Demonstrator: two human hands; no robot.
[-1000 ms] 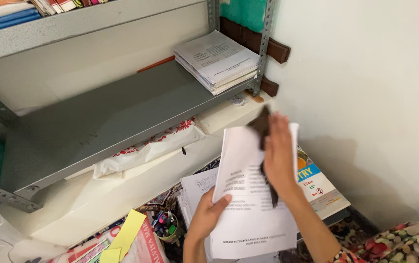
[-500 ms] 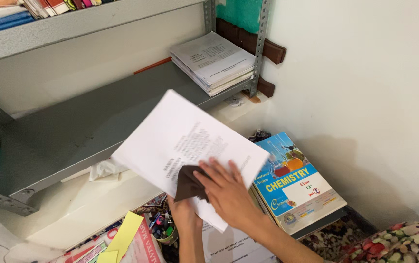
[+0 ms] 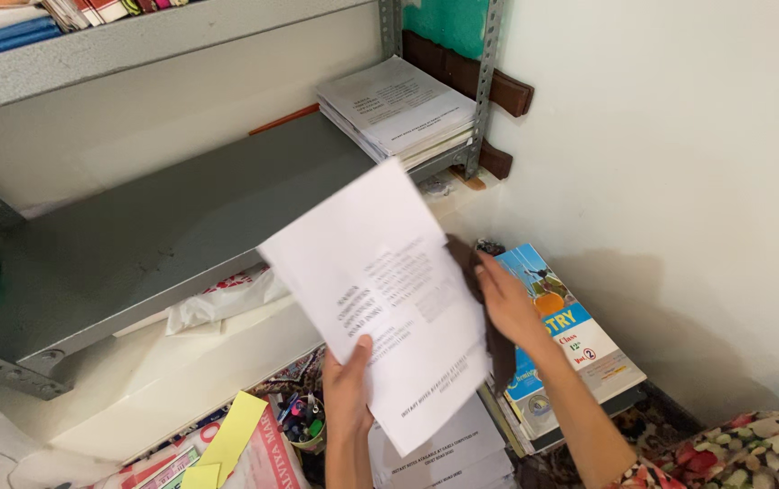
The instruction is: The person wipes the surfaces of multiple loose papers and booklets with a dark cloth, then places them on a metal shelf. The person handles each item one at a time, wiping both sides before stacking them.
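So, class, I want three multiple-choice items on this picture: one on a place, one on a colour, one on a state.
1. Where does the stack of white printed booklets lie?
A. on the grey metal shelf, at its right end
B. on the floor
C. at the shelf's left end

2. What colour is the cloth in the right hand?
A. yellow
B. dark brown
C. white

3. How is the white printed paper booklet held?
A. lying flat on the shelf
B. tilted in the air, the left hand in a grip at its lower edge
C. rolled into a tube

Answers: 1 A, the stack sits by the right upright. 2 B, the cloth shows dark brown against the white page. 3 B, the thumb lies on the page, clear of the shelf.
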